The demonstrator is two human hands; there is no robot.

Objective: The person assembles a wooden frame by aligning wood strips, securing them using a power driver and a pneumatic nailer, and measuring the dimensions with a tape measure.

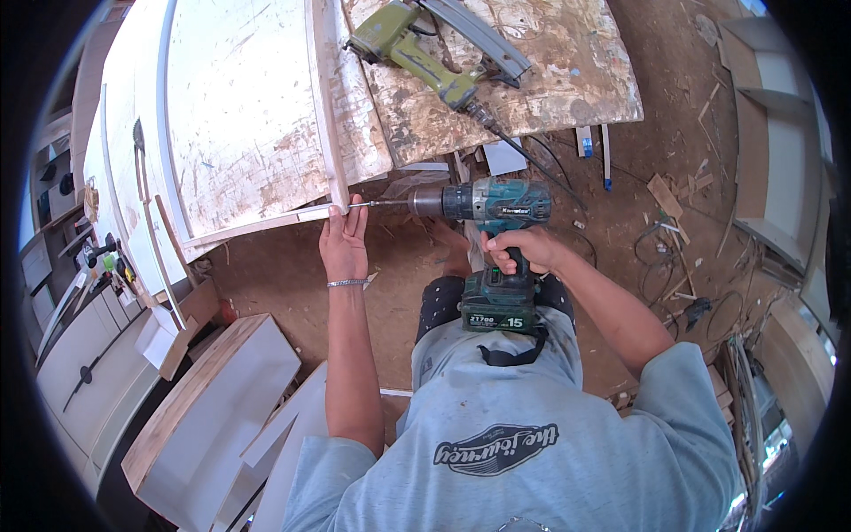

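Note:
My right hand is wrapped round the handle of a teal and black cordless drill, its index finger near the trigger. The drill lies level, and its thin bit points left at the corner of a pale wooden frame. At that corner my left hand grips the frame's near strip, thumb and fingers closed about it beside the bit's tip. Whether the tip touches a screw or the wood is hidden by the fingers. The frame rests on a worn, stained worktable.
A green nail gun with its air hose lies on the table, the hose hanging off the edge. White cabinet boxes stand at lower left. Wood scraps and cables litter the dirt floor. A shelf carcass stands at right.

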